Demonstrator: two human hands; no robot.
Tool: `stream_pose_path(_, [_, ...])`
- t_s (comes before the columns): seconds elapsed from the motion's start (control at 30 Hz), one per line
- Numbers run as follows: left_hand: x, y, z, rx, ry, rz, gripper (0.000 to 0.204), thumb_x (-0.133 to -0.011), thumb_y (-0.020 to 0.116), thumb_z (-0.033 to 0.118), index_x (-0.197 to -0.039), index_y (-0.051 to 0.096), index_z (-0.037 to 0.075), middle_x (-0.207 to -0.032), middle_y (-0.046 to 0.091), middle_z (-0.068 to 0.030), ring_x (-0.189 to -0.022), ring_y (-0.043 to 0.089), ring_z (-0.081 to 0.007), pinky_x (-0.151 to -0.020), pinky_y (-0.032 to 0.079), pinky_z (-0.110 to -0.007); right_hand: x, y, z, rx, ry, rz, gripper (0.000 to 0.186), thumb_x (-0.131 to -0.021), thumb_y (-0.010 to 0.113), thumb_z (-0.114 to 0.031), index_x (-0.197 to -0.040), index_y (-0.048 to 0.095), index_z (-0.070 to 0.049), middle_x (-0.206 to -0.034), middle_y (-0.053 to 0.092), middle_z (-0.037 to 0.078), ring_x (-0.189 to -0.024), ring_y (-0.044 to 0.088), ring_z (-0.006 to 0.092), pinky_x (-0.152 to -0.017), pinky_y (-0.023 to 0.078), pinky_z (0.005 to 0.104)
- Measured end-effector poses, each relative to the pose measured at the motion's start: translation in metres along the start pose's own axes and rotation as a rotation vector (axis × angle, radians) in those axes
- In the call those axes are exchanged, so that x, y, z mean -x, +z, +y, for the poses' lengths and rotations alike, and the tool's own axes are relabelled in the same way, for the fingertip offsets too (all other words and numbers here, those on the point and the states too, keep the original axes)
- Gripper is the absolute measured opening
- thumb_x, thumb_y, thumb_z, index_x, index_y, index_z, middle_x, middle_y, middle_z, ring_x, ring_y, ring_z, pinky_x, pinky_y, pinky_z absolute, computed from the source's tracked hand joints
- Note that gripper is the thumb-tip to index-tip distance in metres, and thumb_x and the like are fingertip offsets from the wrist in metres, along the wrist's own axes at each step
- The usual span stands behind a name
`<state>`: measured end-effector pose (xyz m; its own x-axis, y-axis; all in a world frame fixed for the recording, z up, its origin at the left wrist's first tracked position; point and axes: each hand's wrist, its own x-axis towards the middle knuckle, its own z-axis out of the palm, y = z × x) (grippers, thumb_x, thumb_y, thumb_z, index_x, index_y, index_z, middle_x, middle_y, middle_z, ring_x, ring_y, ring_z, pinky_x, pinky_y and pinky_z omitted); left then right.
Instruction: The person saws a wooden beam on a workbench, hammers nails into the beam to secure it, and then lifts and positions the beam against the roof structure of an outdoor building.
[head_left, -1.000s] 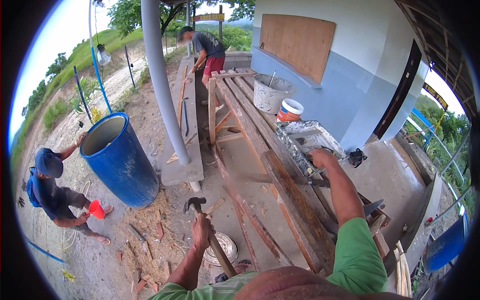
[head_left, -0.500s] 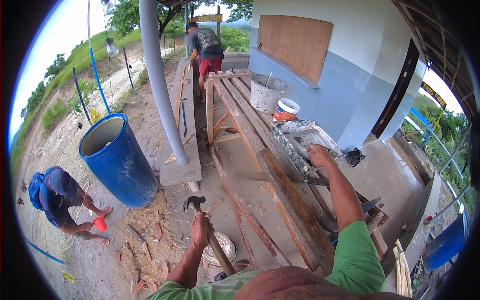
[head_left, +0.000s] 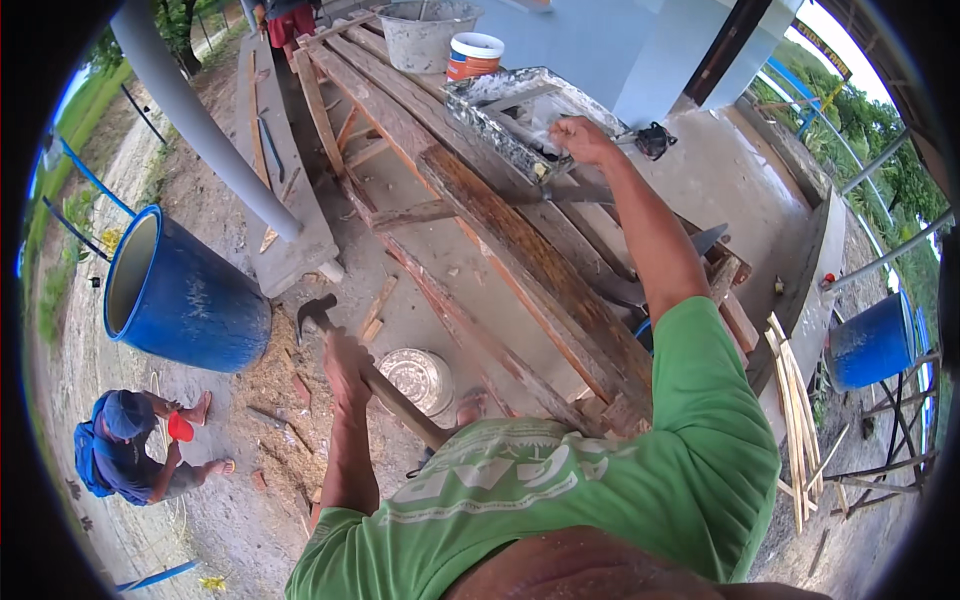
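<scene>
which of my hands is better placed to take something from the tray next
Probably your right: the right hand is already at the spattered tray, while the left hand grips a hammer well away from it.

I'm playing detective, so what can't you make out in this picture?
In the head view:
Right hand: it hides its own fingertips, so I can't tell whether it grips anything over the tray.
Left hand on the hammer: blurred fingers.
Person in red shorts: head cut off by the upper edge.
Red cup: inside too small.
Left blue barrel: its wall hides the bottom.
</scene>
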<state>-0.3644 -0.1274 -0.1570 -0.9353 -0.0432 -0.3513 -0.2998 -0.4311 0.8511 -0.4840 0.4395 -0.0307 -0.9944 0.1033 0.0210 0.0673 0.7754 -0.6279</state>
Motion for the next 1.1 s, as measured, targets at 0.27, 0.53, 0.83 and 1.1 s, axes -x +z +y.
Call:
stream_pose_path(0.27, [0.004,-0.011,-0.008,-0.044,0.001,-0.032,0.037,-0.1,0.057,0.04,-0.118,0.053,0.008,-0.082,0.053,-0.0027,-0.064,0.054,-0.0145,-0.057,0.048,-0.03,0.022,-0.015,-0.043,0.382,0.136,0.175,0.021,-0.085,0.064,-0.02,-0.102,0.076,-0.015,-0.106,0.074,0.012,-0.099,0.07,0.031,-0.088,0.054,0.0412])
stream_pose_path(0.53, [0.002,-0.018,-0.014,-0.133,0.037,-0.063,0.036,-0.1,0.056,0.039,-0.119,0.054,0.008,-0.083,0.054,-0.0023,-0.065,0.054,-0.0142,-0.058,0.048,-0.03,0.028,-0.075,-0.105,0.551,0.123,0.076,0.028,-0.084,0.057,-0.012,-0.106,0.071,-0.001,-0.095,0.071,0.019,-0.087,0.07,0.0283,-0.074,0.055,0.0396])
stream_pose_path(0.83, [-0.027,-0.004,-0.029,-0.208,0.03,-0.026,0.044,-0.102,0.044,0.046,-0.11,0.056,0.004,-0.075,0.055,-0.0023,-0.062,0.053,-0.0134,-0.055,0.044,-0.029,0.007,-0.033,-0.084,0.164,0.073,-0.27,0.025,-0.088,0.055,-0.016,-0.097,0.069,0.003,-0.082,0.069,0.014,-0.072,0.066,0.0184,-0.065,0.054,0.0361])
stream_pose_path(1.1, [-0.032,0.005,-0.033,-0.037,-0.124,0.03,0.037,-0.096,0.058,0.041,-0.113,0.052,0.009,-0.075,0.053,-0.0039,-0.058,0.056,-0.0156,-0.05,0.05,-0.032,-0.02,0.018,-0.038,0.787,0.139,-0.194,0.026,-0.073,0.064,-0.011,-0.093,0.074,0.003,-0.101,0.071,0.026,-0.097,0.07,0.0382,-0.086,0.055,0.0462])
